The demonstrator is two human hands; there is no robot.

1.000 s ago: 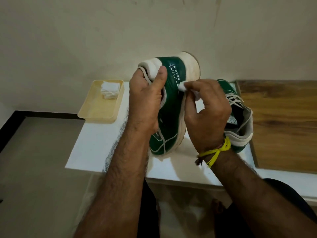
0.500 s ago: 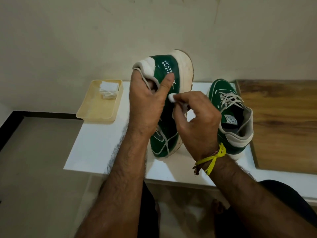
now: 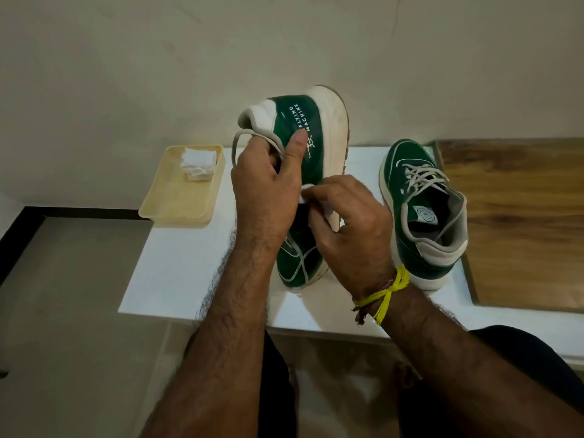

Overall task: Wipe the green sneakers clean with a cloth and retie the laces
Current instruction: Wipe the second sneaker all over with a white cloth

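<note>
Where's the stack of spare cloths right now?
In the head view, the spare cloths lie at the far end of the cream tray, on the table's far left corner, left of the held sneaker.

The right hand has slid the cloth down the sneaker's side — toward the toe.

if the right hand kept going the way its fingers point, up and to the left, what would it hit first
Probably the left hand: the right hand, pinching the cloth against the held sneaker, points at its thumb base, almost touching already. Depth is unclear.
</note>
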